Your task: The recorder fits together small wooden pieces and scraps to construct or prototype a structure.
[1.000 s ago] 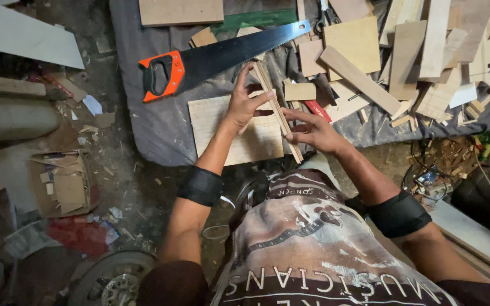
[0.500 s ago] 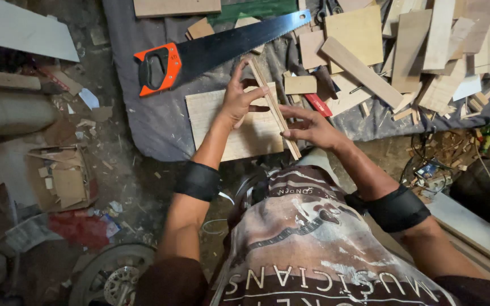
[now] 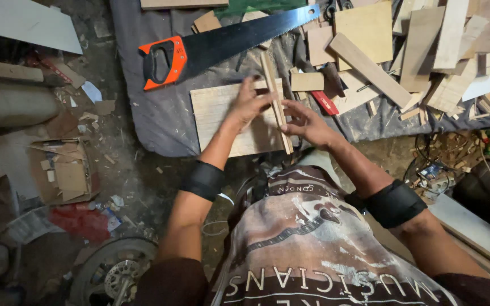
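Both hands meet over a pale square plywood board [image 3: 222,116] that lies flat on a grey cloth [image 3: 160,122] spread on the floor. The left hand [image 3: 246,103] rests on the board's right part, its fingers [image 3: 254,85] stretched out and slightly apart, their tips touching a thin wooden strip [image 3: 276,99] that runs from the saw blade down across the board's right edge. The right hand [image 3: 307,122] sits just beside that strip on its right side, fingers [image 3: 291,110] curled toward it and touching it near its lower half; whether they pinch it fully cannot be told from here. Each forearm wears a black band, the left wristband [image 3: 202,180] and the right wristband [image 3: 395,203]. Above the board lies a handsaw [image 3: 222,42] with an orange and black handle at its left end and a dark blade that points up to the right, the strip's top end touching the blade's lower edge. To the right, on the same cloth, a heap of wood offcuts [image 3: 421,51] lies in a loose jumble, with a small rectangular block [image 3: 307,81] and a red flat tool [image 3: 324,102] near the right hand. On the dirt floor to the left sits a torn cardboard box [image 3: 63,173].
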